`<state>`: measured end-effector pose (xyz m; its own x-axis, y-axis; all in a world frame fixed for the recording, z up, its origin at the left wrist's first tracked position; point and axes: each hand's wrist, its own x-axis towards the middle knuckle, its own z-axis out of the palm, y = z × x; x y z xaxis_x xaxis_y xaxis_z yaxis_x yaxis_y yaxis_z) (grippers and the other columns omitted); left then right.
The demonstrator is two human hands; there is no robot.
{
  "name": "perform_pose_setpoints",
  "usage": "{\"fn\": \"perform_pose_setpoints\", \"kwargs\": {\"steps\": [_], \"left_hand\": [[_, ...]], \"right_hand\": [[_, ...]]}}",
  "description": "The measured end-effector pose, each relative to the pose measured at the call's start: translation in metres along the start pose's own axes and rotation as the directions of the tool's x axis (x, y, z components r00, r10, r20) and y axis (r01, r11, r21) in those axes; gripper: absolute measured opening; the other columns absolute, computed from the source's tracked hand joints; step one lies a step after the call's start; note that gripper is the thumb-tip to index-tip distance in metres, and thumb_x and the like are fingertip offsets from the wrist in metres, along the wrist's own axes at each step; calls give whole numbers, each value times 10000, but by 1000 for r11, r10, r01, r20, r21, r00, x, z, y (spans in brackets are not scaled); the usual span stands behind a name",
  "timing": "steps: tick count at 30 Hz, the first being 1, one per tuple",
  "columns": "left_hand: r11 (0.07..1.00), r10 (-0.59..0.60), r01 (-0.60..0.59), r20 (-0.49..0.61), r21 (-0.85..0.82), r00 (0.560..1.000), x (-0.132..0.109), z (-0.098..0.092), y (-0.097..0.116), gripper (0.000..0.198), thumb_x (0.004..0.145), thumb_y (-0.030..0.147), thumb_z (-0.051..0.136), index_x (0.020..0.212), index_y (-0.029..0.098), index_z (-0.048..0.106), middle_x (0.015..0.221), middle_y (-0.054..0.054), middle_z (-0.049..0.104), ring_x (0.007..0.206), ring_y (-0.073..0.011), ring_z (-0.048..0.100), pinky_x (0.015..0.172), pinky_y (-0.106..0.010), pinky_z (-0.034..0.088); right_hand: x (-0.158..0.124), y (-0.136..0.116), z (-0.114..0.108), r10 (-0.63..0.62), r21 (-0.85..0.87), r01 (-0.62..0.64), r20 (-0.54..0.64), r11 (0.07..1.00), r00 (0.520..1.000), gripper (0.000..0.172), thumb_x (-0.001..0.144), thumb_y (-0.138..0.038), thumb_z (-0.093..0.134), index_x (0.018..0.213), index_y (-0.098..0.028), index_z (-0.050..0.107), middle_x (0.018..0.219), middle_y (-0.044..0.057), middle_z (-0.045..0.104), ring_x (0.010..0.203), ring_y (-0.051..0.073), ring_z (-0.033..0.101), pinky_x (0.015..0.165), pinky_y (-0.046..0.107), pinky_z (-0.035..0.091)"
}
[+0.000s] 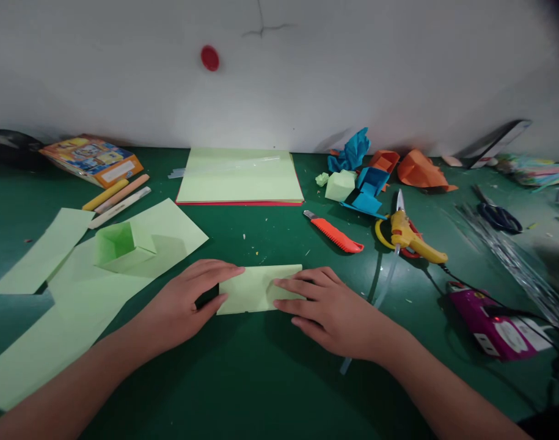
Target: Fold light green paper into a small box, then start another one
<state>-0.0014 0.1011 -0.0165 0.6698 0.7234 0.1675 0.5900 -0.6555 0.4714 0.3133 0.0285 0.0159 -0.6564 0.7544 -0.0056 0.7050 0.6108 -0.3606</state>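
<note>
A folded strip of pale green paper lies on the green table in front of me. My left hand rests at its left end, with the fingers stretched along the top edge and the thumb apart below them. From the other side, my right hand lays its spread fingers flat across the right end. Left of my hands, a small open box of folded green paper stands on a larger green sheet. An orange box cutter lies beyond my right hand.
A stack of green paper is at the back by the wall. On the right are a yellow glue gun over scissors, crumpled blue paper, orange paper and a magenta box with cables. Several markers lie left.
</note>
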Motion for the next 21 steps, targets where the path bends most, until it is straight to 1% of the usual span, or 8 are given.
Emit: {"fn": "perform_pose_setpoints", "kwargs": {"steps": [6,9,15,21], "left_hand": [[999,4,-4,18,-37,1000,1,-1,3,366,993,280,532,1339,317,649,1340,-31,679,1215,-210,642,1030,-324,543],[998,30,-28,30,-63,999,1,-2,3,350,996,252,520,1309,314,666,1341,-29,680,1229,-203,632,1055,-326,527],[996,62,-60,27,-67,998,2,-3,2,332,1010,256,524,1291,335,681,1358,-15,676,1246,-199,630,1050,-331,535],[993,101,-100,13,-67,995,2,-1,1,331,1019,222,511,1278,331,688,1354,-18,675,1255,-196,618,1051,-344,532]], "right_hand": [[-1,2,1,-10,-7,10,-10,1000,1000,347,1060,-271,503,1371,-296,654,1548,21,557,1341,275,497,1069,496,413],[-2,2,0,-12,-12,12,-6,1000,1000,346,1060,-268,502,1369,-290,656,1546,28,559,1347,272,499,1078,492,408],[-2,1,0,-1,15,0,10,1000,1000,353,1065,-276,491,1380,-294,647,1556,15,549,1357,275,488,1086,498,405],[-2,1,1,-8,10,8,7,1000,1000,358,1063,-276,494,1389,-282,641,1554,33,549,1350,285,489,1085,513,407]]}}
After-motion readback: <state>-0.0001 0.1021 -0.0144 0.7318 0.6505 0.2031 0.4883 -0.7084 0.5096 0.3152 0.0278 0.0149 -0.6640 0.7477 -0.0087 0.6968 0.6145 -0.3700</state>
